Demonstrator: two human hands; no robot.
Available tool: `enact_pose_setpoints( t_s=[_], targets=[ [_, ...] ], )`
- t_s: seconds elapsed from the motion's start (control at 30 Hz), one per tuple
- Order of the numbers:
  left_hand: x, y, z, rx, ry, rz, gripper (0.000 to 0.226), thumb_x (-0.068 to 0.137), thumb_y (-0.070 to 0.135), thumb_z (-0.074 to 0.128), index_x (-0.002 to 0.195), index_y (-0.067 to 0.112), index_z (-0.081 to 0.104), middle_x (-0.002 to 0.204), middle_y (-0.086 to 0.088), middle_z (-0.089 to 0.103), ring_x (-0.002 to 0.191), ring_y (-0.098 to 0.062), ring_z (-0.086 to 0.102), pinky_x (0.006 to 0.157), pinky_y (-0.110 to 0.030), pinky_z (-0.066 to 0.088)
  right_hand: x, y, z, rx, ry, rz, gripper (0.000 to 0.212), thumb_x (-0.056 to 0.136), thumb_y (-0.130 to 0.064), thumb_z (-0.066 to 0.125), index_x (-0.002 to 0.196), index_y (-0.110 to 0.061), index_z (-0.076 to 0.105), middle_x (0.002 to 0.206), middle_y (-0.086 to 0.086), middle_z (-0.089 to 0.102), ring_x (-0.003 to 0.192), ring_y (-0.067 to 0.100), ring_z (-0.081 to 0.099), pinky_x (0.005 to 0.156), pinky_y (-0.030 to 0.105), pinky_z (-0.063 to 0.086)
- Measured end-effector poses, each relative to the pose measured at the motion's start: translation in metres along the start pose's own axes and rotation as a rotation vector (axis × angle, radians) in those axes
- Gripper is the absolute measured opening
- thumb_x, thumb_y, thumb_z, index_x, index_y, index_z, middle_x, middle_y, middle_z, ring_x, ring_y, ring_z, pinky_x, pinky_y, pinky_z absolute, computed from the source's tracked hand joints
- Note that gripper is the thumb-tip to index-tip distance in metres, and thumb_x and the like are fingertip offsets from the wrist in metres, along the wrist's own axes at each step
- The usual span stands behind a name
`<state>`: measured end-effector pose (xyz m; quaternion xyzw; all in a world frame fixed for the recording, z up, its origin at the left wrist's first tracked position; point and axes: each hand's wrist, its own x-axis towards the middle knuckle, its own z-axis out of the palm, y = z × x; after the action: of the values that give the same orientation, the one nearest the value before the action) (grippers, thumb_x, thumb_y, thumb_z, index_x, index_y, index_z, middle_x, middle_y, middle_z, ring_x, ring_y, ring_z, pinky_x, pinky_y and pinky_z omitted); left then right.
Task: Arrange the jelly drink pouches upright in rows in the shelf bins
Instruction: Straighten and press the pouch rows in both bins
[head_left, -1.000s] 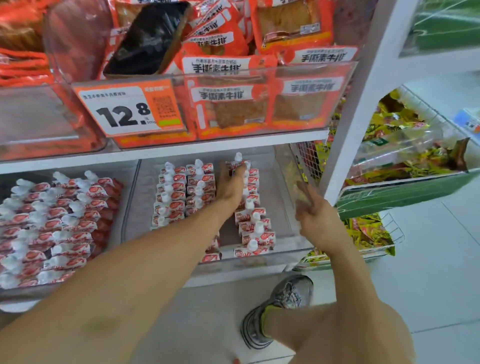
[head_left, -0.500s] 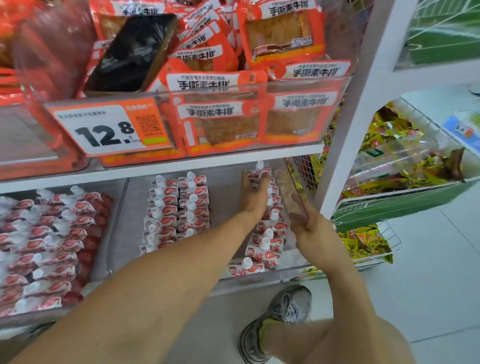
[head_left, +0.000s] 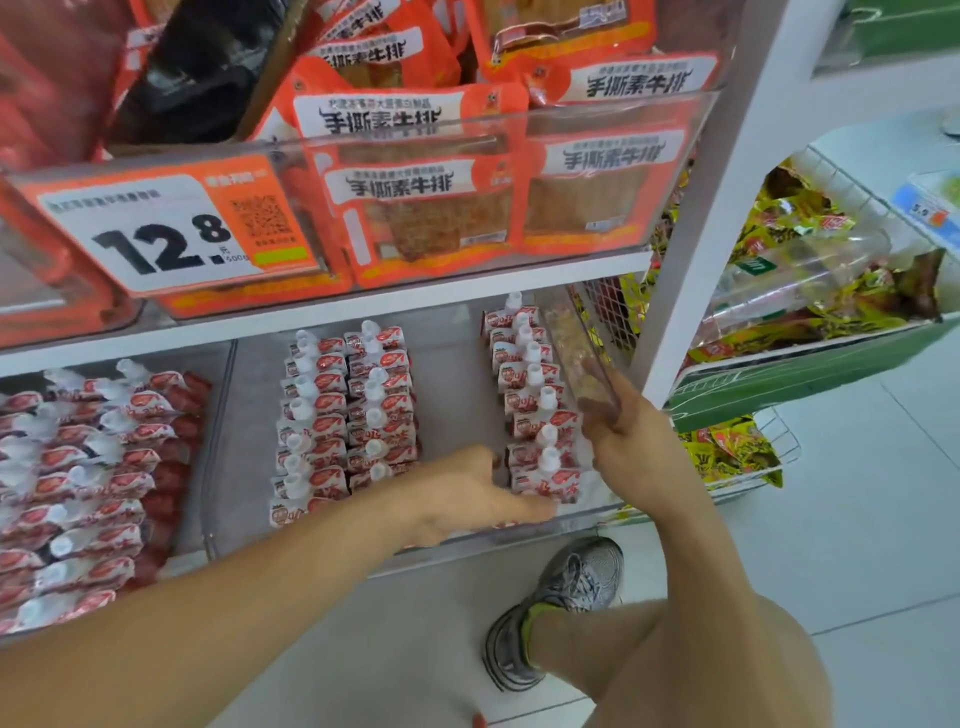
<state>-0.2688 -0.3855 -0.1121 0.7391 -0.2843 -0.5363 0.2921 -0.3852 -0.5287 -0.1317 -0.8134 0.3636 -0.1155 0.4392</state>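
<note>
While the person is crouching at a white shelf unit (head_left: 727, 208), both bare arms are reaching into the clear plastic bin (head_left: 457, 364) on the lower shelf. The left hand (head_left: 467, 499) is lying at the near end of the bin with its fingers straight and together, touching the front of the right-hand row of jelly drink pouches (head_left: 530, 395). The right hand (head_left: 623, 441) is gripping the bin's right wall, its fingers curling over the rim. Inside this bin, two tight rows of pouches (head_left: 348, 410) are standing upright at the left, white caps up, and the single row is standing against the right wall; a bare strip of grey bin floor is showing between them. A second bin (head_left: 93, 483) to the left is holding many more pouches, leaning and less orderly. On the shelf above, orange snack packets (head_left: 431, 208) are filling a clear bin behind a price tag (head_left: 166, 234) reading 12.8. To the right, a wire basket rack (head_left: 769, 452) is holding yellow packets. The floor (head_left: 857, 519) is pale tile, and a grey sneaker (head_left: 561, 603) is resting on it below the shelf.
</note>
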Motion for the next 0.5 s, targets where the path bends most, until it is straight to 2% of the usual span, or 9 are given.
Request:
enact_pose_setpoints(
  t_s=[0.1, 0.13, 0.2, 0.27, 0.33, 0.37, 0.4, 0.43, 0.5],
  targets=[
    [0.018, -0.004, 0.017, -0.265, -0.031, 0.038, 0.04, 0.077, 0.019, 0.08, 0.115, 0.018, 0.068, 0.108, 0.007, 0.073, 0.104, -0.009, 0.065, 0.095, -0.024, 0.047, -0.001, 0.0, 0.0, 0.027, 0.007, -0.012, 0.053, 0.099, -0.021, 0.044, 0.15, -0.03, 0.033, 0.125, 0.006, 0.066, 0.087, 0.025, 0.066, 0.079, 0.037, 0.053],
    [0.019, -0.003, 0.019, -0.344, -0.034, 0.016, 0.041, 0.077, 0.018, 0.08, 0.116, 0.016, 0.067, 0.109, 0.004, 0.073, 0.103, -0.009, 0.065, 0.094, -0.026, 0.049, -0.001, -0.001, -0.001, 0.07, -0.006, -0.006, 0.053, 0.099, -0.021, 0.045, 0.149, -0.035, 0.034, 0.127, 0.0, 0.065, 0.097, 0.022, 0.066, 0.087, 0.041, 0.053],
    [0.02, -0.003, 0.014, -0.464, 0.022, -0.037, 0.04, 0.075, 0.023, 0.079, 0.112, 0.015, 0.067, 0.111, 0.003, 0.07, 0.106, -0.013, 0.062, 0.095, -0.035, 0.051, -0.004, -0.001, -0.004, 0.202, -0.084, 0.033, 0.054, 0.096, -0.019, 0.049, 0.132, -0.059, 0.044, 0.118, -0.024, 0.065, 0.11, 0.008, 0.061, 0.098, 0.046, 0.05],
    [0.024, -0.002, 0.0, -0.496, 0.221, -0.055, 0.028, 0.079, 0.03, 0.072, 0.103, 0.016, 0.064, 0.109, 0.0, 0.062, 0.111, -0.021, 0.056, 0.097, -0.042, 0.048, -0.008, 0.001, -0.008, 0.299, -0.152, 0.066, 0.065, 0.096, -0.011, 0.052, 0.107, -0.075, 0.049, 0.104, -0.037, 0.065, 0.108, -0.005, 0.059, 0.098, 0.04, 0.047],
    [0.028, 0.005, -0.011, -0.585, 0.406, -0.039, 0.019, 0.087, 0.031, 0.062, 0.098, 0.016, 0.056, 0.102, 0.001, 0.051, 0.105, -0.023, 0.052, 0.096, -0.043, 0.045, -0.013, 0.001, -0.01, 0.358, -0.173, 0.061, 0.075, 0.094, -0.002, 0.053, 0.097, -0.077, 0.051, 0.101, -0.038, 0.066, 0.104, -0.009, 0.062, 0.091, 0.032, 0.048],
    [0.028, 0.014, -0.011, -0.683, 0.401, -0.038, 0.018, 0.09, 0.032, 0.058, 0.1, 0.018, 0.053, 0.102, 0.002, 0.051, 0.102, -0.022, 0.052, 0.096, -0.044, 0.045, -0.014, 0.001, -0.01, 0.379, -0.182, 0.05, 0.077, 0.093, 0.001, 0.053, 0.098, -0.075, 0.053, 0.102, -0.036, 0.067, 0.104, -0.009, 0.063, 0.087, 0.029, 0.048],
    [0.028, 0.024, -0.005, -0.768, 0.32, -0.064, 0.016, 0.091, 0.032, 0.055, 0.101, 0.018, 0.056, 0.104, 0.003, 0.056, 0.096, -0.02, 0.056, 0.092, -0.043, 0.049, -0.014, 0.001, -0.009, 0.397, -0.191, 0.037, 0.076, 0.092, 0.004, 0.052, 0.101, -0.071, 0.055, 0.104, -0.034, 0.068, 0.105, -0.008, 0.064, 0.086, 0.028, 0.05],
    [0.029, 0.032, 0.005, -0.795, 0.227, -0.084, 0.018, 0.092, 0.031, 0.054, 0.1, 0.018, 0.062, 0.102, 0.002, 0.066, 0.088, -0.018, 0.063, 0.085, -0.038, 0.054, -0.014, 0.0, -0.009, 0.414, -0.197, 0.034, 0.077, 0.091, 0.009, 0.049, 0.105, -0.066, 0.056, 0.106, -0.033, 0.068, 0.105, -0.008, 0.063, 0.085, 0.026, 0.051],
    [0.027, 0.045, 0.025, -0.791, 0.119, -0.086, 0.023, 0.094, 0.027, 0.049, 0.088, 0.018, 0.069, 0.084, 0.001, 0.075, 0.068, -0.01, 0.07, 0.066, -0.025, 0.057, -0.013, 0.0, -0.009, 0.407, -0.184, 0.039, 0.085, 0.086, 0.016, 0.041, 0.107, -0.065, 0.055, 0.106, -0.036, 0.067, 0.108, -0.012, 0.06, 0.086, 0.021, 0.048]
  ],
)
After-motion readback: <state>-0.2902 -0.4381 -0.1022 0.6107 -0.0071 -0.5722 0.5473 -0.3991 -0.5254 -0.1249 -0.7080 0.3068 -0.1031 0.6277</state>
